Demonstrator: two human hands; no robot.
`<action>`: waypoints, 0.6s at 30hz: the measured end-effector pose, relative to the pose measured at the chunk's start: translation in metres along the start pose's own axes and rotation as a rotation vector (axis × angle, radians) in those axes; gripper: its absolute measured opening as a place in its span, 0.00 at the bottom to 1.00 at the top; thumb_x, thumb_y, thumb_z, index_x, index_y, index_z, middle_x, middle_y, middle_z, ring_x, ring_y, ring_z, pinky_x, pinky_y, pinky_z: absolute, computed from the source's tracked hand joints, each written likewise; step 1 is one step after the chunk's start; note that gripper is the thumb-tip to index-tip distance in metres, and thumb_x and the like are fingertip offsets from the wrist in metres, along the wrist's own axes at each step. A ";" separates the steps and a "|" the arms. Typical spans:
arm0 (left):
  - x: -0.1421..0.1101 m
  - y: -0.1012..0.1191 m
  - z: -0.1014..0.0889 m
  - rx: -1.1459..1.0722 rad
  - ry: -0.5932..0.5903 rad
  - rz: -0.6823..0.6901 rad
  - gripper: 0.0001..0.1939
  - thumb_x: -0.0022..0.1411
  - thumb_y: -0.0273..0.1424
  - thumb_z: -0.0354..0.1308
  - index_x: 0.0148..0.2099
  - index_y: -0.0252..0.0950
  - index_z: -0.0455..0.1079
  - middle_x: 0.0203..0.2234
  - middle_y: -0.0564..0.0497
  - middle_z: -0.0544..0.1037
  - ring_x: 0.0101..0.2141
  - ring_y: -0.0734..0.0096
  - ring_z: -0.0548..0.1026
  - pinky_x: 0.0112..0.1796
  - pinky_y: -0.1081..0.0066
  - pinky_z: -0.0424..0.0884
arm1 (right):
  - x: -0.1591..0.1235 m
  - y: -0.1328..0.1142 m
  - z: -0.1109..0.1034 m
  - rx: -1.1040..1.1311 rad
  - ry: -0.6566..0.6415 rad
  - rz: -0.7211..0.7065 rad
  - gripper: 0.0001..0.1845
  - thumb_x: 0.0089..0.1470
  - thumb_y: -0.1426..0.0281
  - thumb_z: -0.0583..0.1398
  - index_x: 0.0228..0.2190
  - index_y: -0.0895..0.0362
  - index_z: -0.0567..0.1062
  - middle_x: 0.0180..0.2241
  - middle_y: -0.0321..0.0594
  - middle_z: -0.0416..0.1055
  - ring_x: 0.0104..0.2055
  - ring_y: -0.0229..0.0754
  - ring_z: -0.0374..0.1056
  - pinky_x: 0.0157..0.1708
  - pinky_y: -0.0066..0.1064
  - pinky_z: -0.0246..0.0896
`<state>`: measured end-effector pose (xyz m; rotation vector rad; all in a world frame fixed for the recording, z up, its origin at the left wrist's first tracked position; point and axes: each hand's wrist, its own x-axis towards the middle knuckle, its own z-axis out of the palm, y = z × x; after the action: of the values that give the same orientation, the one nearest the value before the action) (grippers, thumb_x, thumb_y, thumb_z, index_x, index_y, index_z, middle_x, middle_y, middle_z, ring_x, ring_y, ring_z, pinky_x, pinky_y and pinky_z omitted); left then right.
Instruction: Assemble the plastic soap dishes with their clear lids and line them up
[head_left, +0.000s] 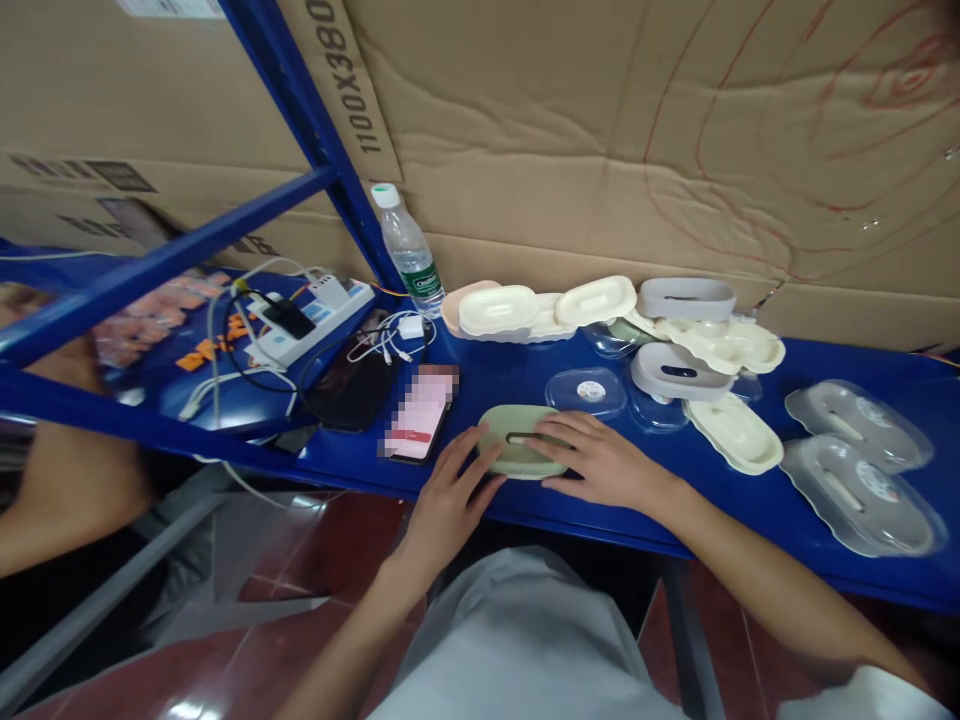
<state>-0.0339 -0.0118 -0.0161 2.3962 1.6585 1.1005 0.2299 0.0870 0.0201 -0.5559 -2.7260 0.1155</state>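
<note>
At the front edge of the blue table, a pale green oval plastic cover point(522, 460) with a long slot in its top lies between my hands. My left hand point(456, 482) grips its left end, fingers curled on the rim. My right hand point(600, 460) grips the other end, its fingers reaching over the top toward the slot. Just left of the cover is a phone point(421, 412) with a lit screen. Behind my right hand lie a clear plastic lid point(586, 392) with a round sticker and a grey slotted oval cover point(679, 372).
Cream oval trays point(499, 308) and a second grey cover point(686, 298) line the back. Two clear-lidded packs point(862, 495) lie at right. A water bottle point(412, 255) stands by the blue frame post point(349, 210). Left are a power strip point(315, 320), cables and another person's arm point(71, 460).
</note>
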 end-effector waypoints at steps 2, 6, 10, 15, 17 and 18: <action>-0.001 -0.002 0.000 -0.001 -0.021 0.004 0.26 0.74 0.30 0.60 0.70 0.49 0.65 0.67 0.41 0.71 0.66 0.49 0.72 0.63 0.45 0.75 | 0.000 -0.002 0.002 -0.054 -0.039 0.000 0.29 0.69 0.57 0.62 0.65 0.54 0.72 0.62 0.51 0.74 0.67 0.55 0.67 0.66 0.51 0.65; -0.001 -0.001 0.001 0.006 -0.009 0.018 0.21 0.74 0.30 0.62 0.65 0.46 0.69 0.66 0.41 0.71 0.64 0.50 0.73 0.61 0.47 0.77 | 0.001 -0.004 0.001 -0.096 -0.086 -0.017 0.28 0.69 0.59 0.62 0.66 0.54 0.72 0.63 0.50 0.74 0.68 0.55 0.66 0.69 0.52 0.61; 0.004 0.002 0.000 0.000 -0.008 0.015 0.18 0.72 0.29 0.63 0.62 0.44 0.70 0.65 0.40 0.72 0.64 0.50 0.74 0.61 0.47 0.77 | -0.005 0.016 -0.015 -0.040 -0.053 0.050 0.35 0.68 0.50 0.61 0.70 0.50 0.66 0.71 0.49 0.63 0.74 0.57 0.58 0.72 0.58 0.53; 0.014 0.005 0.001 -0.028 -0.047 -0.022 0.12 0.71 0.33 0.64 0.55 0.40 0.72 0.67 0.38 0.68 0.66 0.46 0.71 0.62 0.47 0.76 | -0.024 0.058 -0.024 -0.155 -0.017 0.360 0.37 0.70 0.53 0.59 0.73 0.53 0.61 0.71 0.55 0.62 0.74 0.63 0.58 0.70 0.63 0.55; 0.016 0.006 0.003 -0.046 -0.072 -0.050 0.09 0.71 0.34 0.64 0.51 0.39 0.72 0.70 0.37 0.64 0.68 0.45 0.70 0.61 0.49 0.77 | -0.027 0.067 -0.021 -0.204 -0.034 0.396 0.36 0.69 0.54 0.60 0.71 0.56 0.64 0.70 0.58 0.63 0.72 0.65 0.61 0.68 0.64 0.57; 0.017 0.006 0.004 -0.056 -0.080 -0.062 0.09 0.71 0.35 0.64 0.50 0.39 0.72 0.71 0.37 0.63 0.68 0.45 0.70 0.61 0.50 0.77 | -0.028 0.069 -0.019 -0.219 -0.034 0.406 0.35 0.69 0.53 0.60 0.70 0.56 0.66 0.70 0.59 0.64 0.71 0.66 0.62 0.67 0.64 0.59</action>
<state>-0.0234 0.0012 -0.0078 2.3067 1.6423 1.0141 0.2856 0.1399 0.0181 -1.1752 -2.6360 -0.0748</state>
